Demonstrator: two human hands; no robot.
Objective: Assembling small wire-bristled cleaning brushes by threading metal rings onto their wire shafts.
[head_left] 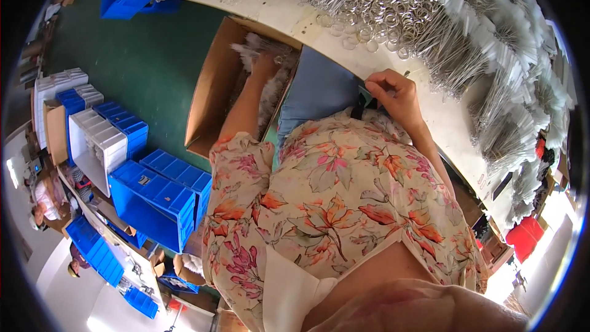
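My left hand (265, 66) reaches down into an open cardboard box (206, 95) to the left of my lap. It is closed around some white-bristled wire brushes (247, 55), though its fingers are partly hidden. More brushes of the same kind (271, 99) lie in the box below it. My right hand (396, 93) is at the near edge of the white worktable (452, 101), fingers curled and thumb bent in. Whatever those fingers hold, if anything, cannot be made out. Metal rings (387, 0) lie heaped on the table beyond that hand.
Thick bundles of wire-stemmed brushes (501, 74) cover the table's far and right sides. Blue crates (150, 193) and a white crate (92, 141) are stacked on the left, on the green floor (153, 49). Another blue bin (126, 3) stands at the far left. People (49, 200) are in the background.
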